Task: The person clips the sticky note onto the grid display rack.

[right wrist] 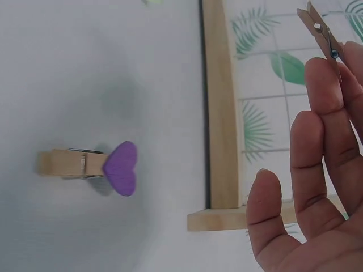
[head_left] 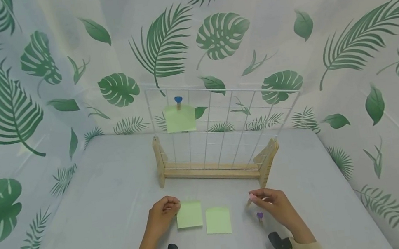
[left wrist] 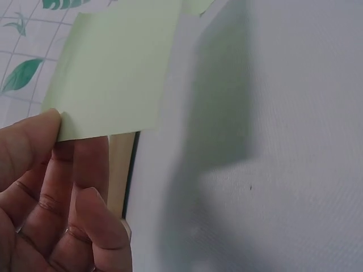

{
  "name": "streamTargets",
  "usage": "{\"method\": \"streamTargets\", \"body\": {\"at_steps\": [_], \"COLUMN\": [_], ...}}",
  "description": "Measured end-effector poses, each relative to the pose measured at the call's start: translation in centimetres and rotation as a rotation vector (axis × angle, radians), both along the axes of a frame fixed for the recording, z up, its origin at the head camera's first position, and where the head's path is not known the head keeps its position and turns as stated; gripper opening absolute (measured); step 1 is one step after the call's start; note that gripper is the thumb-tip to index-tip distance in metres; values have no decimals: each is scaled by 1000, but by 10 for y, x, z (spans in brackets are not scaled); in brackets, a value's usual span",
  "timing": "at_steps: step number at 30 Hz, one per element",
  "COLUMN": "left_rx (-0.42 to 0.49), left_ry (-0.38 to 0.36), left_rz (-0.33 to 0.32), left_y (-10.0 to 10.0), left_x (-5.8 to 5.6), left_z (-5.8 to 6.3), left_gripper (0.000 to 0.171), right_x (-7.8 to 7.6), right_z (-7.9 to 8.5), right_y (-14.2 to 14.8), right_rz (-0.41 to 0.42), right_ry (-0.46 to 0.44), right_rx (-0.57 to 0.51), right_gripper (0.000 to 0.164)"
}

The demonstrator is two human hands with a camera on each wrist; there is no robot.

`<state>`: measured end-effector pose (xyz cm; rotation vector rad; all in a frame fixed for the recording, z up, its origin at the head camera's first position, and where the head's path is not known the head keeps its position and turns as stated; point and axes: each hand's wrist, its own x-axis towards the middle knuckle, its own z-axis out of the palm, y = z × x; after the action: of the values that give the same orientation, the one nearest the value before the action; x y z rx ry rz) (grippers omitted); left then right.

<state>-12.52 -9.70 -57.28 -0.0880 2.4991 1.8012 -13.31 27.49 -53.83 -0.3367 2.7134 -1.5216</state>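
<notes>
My left hand (head_left: pixel 163 215) pinches the corner of a light green sticky note (left wrist: pixel 113 73) between thumb and fingers, and the note is lifted off the table with its shadow below. In the right hand (head_left: pixel 275 206) a small wooden clothespin (right wrist: pixel 324 35) with a pink top is held at the fingertips. Another clothespin with a purple heart (right wrist: pixel 121 169) lies on the table just below that hand. A second green note (head_left: pixel 218 221) lies flat between the hands. Behind them stands a white wire grid rack (head_left: pixel 219 134), where a blue-heart clothespin (head_left: pixel 178 100) clips a green note (head_left: pixel 180 119) at the upper left.
The rack's wooden base (head_left: pixel 211 173) stands on the white table (head_left: pixel 108 202), beyond both hands. Leaf-print sheeting (head_left: pixel 175 52) hangs behind the table and along both sides.
</notes>
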Motion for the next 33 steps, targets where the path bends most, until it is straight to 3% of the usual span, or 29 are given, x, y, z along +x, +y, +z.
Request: {"method": "streamTargets", "body": {"at_steps": [8, 24, 33], "left_rx": [22, 48, 48], "left_ry": [4, -14, -19], "left_rz": [-5, -11, -2], "left_y": [3, 10, 9], "left_x": [1, 0, 0], "left_z": [6, 6, 6], "left_gripper": [7, 5, 5], "right_x": [0, -1, -4], "right_z": [9, 18, 22], "right_y": [-1, -2, -7], "right_rz": [5, 51, -15], "right_ry": [84, 30, -10], "right_rx": [-50, -188, -276], "right_gripper": [15, 20, 21]}}
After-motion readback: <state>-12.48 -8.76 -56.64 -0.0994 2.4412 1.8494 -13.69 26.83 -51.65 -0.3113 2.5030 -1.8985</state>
